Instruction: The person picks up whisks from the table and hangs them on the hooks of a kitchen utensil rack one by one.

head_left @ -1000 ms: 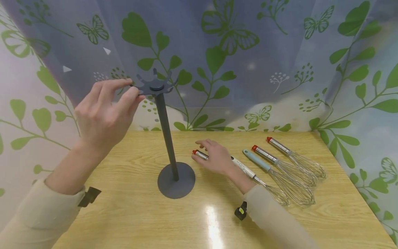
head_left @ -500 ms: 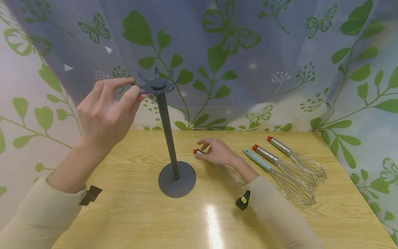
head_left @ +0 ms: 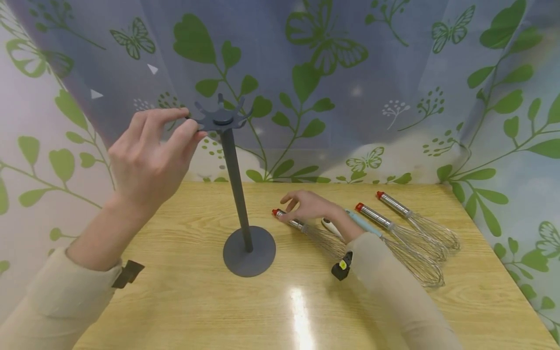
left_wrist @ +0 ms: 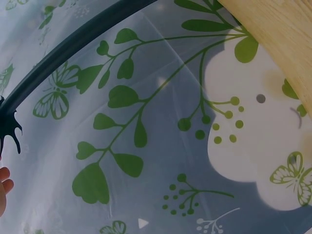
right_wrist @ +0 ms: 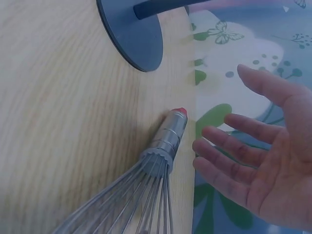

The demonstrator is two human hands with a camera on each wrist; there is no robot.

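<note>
My left hand [head_left: 150, 155] pinches one prong of the hook crown [head_left: 222, 119] on top of a dark grey utensil stand [head_left: 236, 189]. The left wrist view catches only the fingertips [left_wrist: 4, 187] at its left edge, below the dark crown. My right hand [head_left: 311, 205] hovers over the handle of a whisk [head_left: 297, 224] that lies right of the stand's round base. In the right wrist view, the right hand's fingers [right_wrist: 234, 156] are spread and loosely bent, beside the silver, red-tipped handle of that whisk [right_wrist: 168, 134], with nothing between them.
To the right lie a light blue-handled whisk [head_left: 360, 221] and two red-tipped steel whisks [head_left: 376, 216] [head_left: 393, 204]. A white-handled whisk [head_left: 331, 227] is mostly hidden under my right arm. A leaf-patterned curtain [head_left: 280, 73] hangs behind the wooden table [head_left: 197, 301].
My right hand has moved slightly back and to the right over the nearest whisk, uncovering more of its handle and wires. The left hand keeps its pinch on the stand.
</note>
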